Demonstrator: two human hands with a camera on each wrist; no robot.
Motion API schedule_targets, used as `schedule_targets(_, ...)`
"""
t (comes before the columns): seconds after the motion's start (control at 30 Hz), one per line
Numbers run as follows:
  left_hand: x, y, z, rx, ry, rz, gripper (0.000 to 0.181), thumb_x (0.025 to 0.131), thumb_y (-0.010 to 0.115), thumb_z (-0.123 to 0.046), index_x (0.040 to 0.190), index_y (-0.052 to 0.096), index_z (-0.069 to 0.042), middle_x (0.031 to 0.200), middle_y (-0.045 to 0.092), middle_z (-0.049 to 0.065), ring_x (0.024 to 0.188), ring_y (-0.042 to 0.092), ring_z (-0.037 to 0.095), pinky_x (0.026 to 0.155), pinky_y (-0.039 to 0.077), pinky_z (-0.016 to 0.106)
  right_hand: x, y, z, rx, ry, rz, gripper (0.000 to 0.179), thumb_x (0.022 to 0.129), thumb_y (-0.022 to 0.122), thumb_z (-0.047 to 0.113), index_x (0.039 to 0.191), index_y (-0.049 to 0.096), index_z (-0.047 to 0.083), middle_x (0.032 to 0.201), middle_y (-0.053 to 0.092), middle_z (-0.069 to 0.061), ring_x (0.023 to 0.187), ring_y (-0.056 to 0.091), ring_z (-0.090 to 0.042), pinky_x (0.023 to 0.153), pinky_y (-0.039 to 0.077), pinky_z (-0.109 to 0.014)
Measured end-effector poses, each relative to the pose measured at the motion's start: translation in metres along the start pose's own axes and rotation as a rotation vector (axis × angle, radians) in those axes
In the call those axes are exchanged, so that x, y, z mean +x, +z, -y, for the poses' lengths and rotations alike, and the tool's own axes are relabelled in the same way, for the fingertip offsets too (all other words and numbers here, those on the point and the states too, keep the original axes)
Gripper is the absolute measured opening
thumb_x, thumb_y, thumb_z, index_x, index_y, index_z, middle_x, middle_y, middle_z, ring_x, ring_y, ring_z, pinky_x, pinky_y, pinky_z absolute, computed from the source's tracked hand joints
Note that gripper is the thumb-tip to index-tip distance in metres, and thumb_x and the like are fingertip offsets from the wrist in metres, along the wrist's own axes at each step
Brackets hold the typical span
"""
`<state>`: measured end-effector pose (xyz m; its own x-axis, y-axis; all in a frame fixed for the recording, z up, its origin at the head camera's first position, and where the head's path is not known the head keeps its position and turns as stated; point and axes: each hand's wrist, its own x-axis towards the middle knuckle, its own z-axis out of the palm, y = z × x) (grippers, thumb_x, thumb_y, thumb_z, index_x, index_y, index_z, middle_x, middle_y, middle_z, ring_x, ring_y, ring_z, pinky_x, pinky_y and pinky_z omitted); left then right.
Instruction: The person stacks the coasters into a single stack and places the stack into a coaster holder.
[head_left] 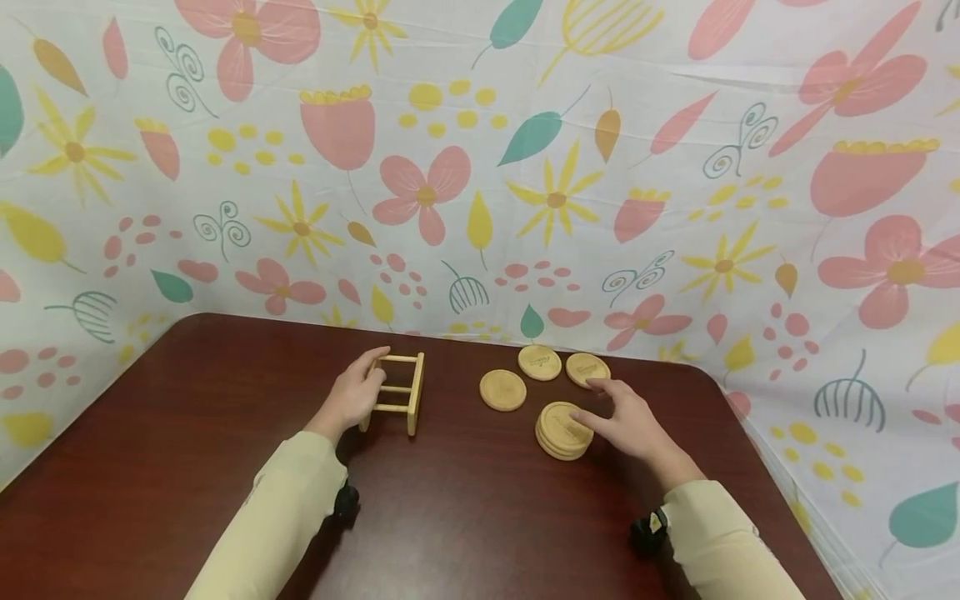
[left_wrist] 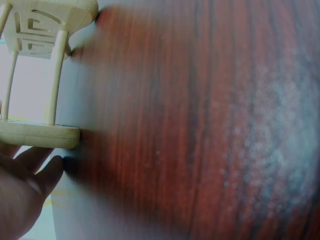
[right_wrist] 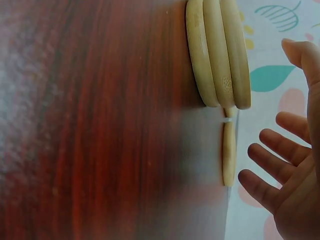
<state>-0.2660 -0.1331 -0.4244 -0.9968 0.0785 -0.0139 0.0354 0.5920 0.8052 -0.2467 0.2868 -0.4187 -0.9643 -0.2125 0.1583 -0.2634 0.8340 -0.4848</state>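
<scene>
On the brown surface (head_left: 465, 517), your right hand (head_left: 633, 425) hovers with loose, empty fingers by the stack of coasters (head_left: 562, 431). Three single coasters (head_left: 502, 389) lie farther back. Your left hand (head_left: 354, 393) grips the empty rack (head_left: 401, 392), so filling seems not begun.

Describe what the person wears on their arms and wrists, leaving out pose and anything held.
Both arms are covered by long, pale beige sleeves reaching the wrists. A small black device sits at each wrist: one by the left cuff, one by the right cuff with a pale mark. The hands are bare, with no gloves or rings visible.
</scene>
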Motion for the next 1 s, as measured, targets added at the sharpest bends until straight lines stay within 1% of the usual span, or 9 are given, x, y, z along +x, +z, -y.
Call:
schedule_targets(0.07, 0.000, 0.001, 0.000, -0.009, -0.005, 0.004, 0.045, 0.095, 0.027, -0.029, 0.139, 0.029, -0.031, 0.145, 0.027, 0.006, 0.127, 0.032, 0.031, 0.098, 0.030, 0.052, 0.002, 0.000, -0.002, 0.000, 0.009, 0.000, 0.077, 0.074, 0.059, 0.060, 0.129, 0.045, 0.007, 0.124, 0.048, -0.013, 0.111, 0.047, -0.032, 0.088, 0.039, -0.049)
schedule_targets(0.13, 0.001, 0.001, -0.001, -0.010, -0.007, 0.008, 0.045, 0.095, 0.026, -0.029, 0.139, 0.028, -0.032, 0.145, 0.027, 0.006, 0.123, 0.036, 0.029, 0.094, 0.032, 0.050, 0.004, -0.001, -0.004, 0.003, 0.021, 0.002, 0.078, 0.075, 0.058, 0.060, 0.130, 0.043, 0.006, 0.125, 0.047, -0.014, 0.113, 0.045, -0.033, 0.089, 0.038, -0.050)
schedule_targets(0.3, 0.002, 0.001, -0.003, 0.008, 0.001, 0.006, 0.045, 0.095, 0.026, -0.028, 0.139, 0.029, -0.030, 0.144, 0.029, 0.006, 0.111, 0.041, 0.027, 0.085, 0.034, 0.044, 0.010, -0.003, -0.006, 0.013, 0.028, -0.004, 0.078, 0.076, 0.057, 0.058, 0.131, 0.042, 0.004, 0.128, 0.045, -0.015, 0.116, 0.042, -0.033, 0.091, 0.037, -0.051)
schedule_targets(0.43, 0.002, -0.001, -0.003, 0.014, 0.000, 0.005, 0.044, 0.095, 0.026, -0.027, 0.139, 0.028, -0.030, 0.143, 0.030, 0.008, 0.107, 0.043, 0.028, 0.083, 0.034, 0.044, 0.015, -0.001, -0.007, 0.017, 0.022, -0.015, 0.076, 0.077, 0.058, 0.056, 0.131, 0.043, 0.005, 0.128, 0.045, -0.016, 0.115, 0.043, -0.034, 0.089, 0.037, -0.051)
schedule_targets(0.53, 0.002, -0.001, -0.002, 0.011, -0.006, 0.004, 0.044, 0.095, 0.026, -0.028, 0.139, 0.028, -0.031, 0.143, 0.030, 0.007, 0.109, 0.043, 0.028, 0.086, 0.035, 0.045, 0.017, 0.000, -0.008, 0.021, 0.023, -0.017, 0.076, 0.078, 0.057, 0.057, 0.131, 0.042, 0.006, 0.128, 0.045, -0.015, 0.112, 0.045, -0.034, 0.087, 0.039, -0.050)
schedule_targets(0.6, 0.002, -0.001, -0.002, 0.005, -0.009, 0.001, 0.044, 0.095, 0.026, -0.029, 0.139, 0.029, -0.032, 0.143, 0.030, 0.007, 0.113, 0.042, 0.028, 0.090, 0.034, 0.046, 0.018, 0.000, -0.009, 0.019, 0.026, -0.017, 0.076, 0.078, 0.056, 0.057, 0.132, 0.042, 0.006, 0.128, 0.044, -0.015, 0.111, 0.046, -0.033, 0.085, 0.040, -0.050)
schedule_targets(0.67, 0.002, 0.000, -0.001, 0.007, -0.007, 0.000, 0.044, 0.095, 0.026, -0.030, 0.139, 0.029, -0.032, 0.143, 0.029, 0.006, 0.118, 0.040, 0.028, 0.092, 0.034, 0.047, 0.019, 0.000, -0.010, 0.015, 0.029, -0.020, 0.076, 0.078, 0.055, 0.058, 0.132, 0.042, 0.007, 0.128, 0.044, -0.015, 0.110, 0.047, -0.033, 0.084, 0.041, -0.049)
schedule_targets(0.83, 0.002, 0.000, -0.001, 0.008, -0.009, 0.003, 0.044, 0.095, 0.026, -0.031, 0.139, 0.028, -0.033, 0.144, 0.029, 0.006, 0.114, 0.042, 0.028, 0.087, 0.035, 0.045, 0.020, 0.001, -0.012, 0.020, 0.034, -0.024, 0.077, 0.077, 0.055, 0.060, 0.132, 0.042, 0.006, 0.127, 0.044, -0.015, 0.109, 0.047, -0.032, 0.084, 0.041, -0.050)
schedule_targets(1.0, 0.000, -0.001, 0.000, 0.008, -0.010, 0.009, 0.045, 0.095, 0.025, -0.032, 0.139, 0.028, -0.033, 0.143, 0.029, 0.007, 0.113, 0.042, 0.028, 0.085, 0.036, 0.044, 0.022, 0.003, -0.014, 0.026, 0.042, -0.017, 0.078, 0.077, 0.055, 0.059, 0.132, 0.042, 0.006, 0.129, 0.043, -0.016, 0.109, 0.047, -0.032, 0.084, 0.040, -0.050)
